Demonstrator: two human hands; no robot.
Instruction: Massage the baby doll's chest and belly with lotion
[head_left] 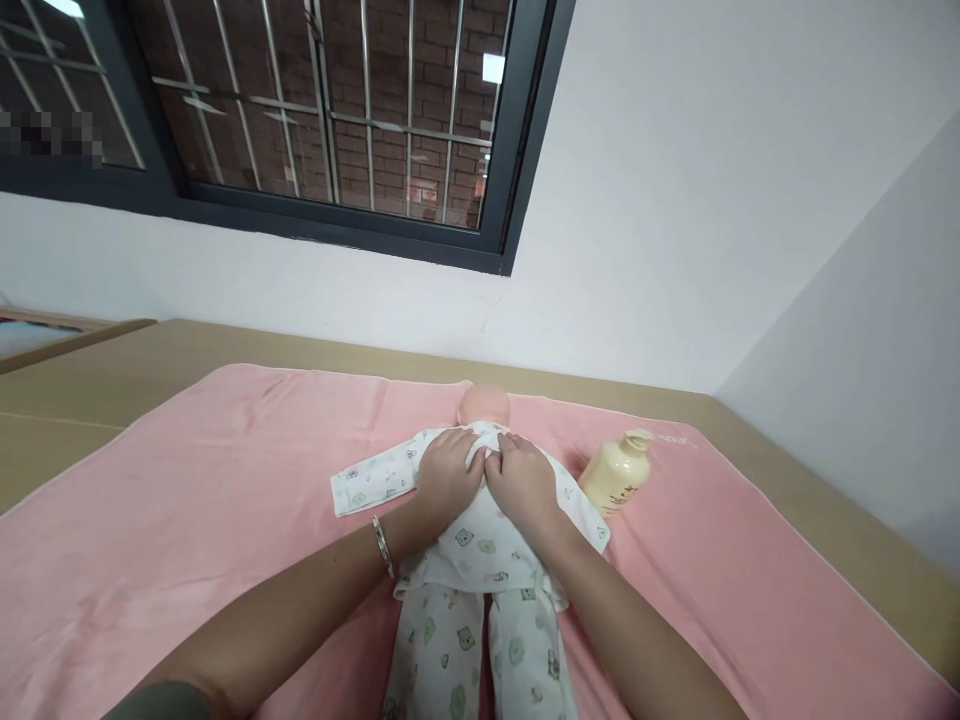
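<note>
From the head view, the baby doll (480, 520) lay face up at lower centre of the frame on a pink towel (187, 520). The left hand (448, 477) and right hand (523, 480) pinched the soft white collar at its chest, fingers curled shut on cloth — light, limp fabric, best gathered near the neckline. A cream pump bottle (616, 473) stood just right, near the sleeve.

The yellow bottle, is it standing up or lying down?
Lying down. The pale yellow plastic pump bottle rests on its side on the pink towel, pump head pointing toward the wall, beside the doll in white printed pyjamas.
</note>
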